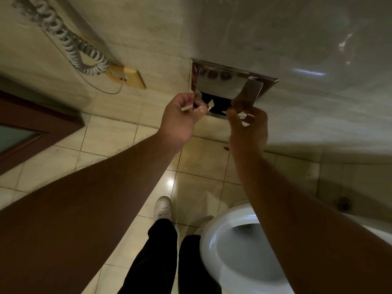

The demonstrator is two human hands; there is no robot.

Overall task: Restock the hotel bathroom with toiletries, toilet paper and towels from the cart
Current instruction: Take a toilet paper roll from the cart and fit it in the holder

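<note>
Between fingers of both hands, chrome flap of wall toilet paper holder was held raised. Left hand pinched its lower left corner, right hand its lower right. Dark recess just behind fingers. Toilet bowl well below right hand.

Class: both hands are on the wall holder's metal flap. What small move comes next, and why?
Probably hold the flap up with the left hand alone, freeing the right hand: both pinch its lower corners, and the dark recess behind shows no clear roll.
</note>
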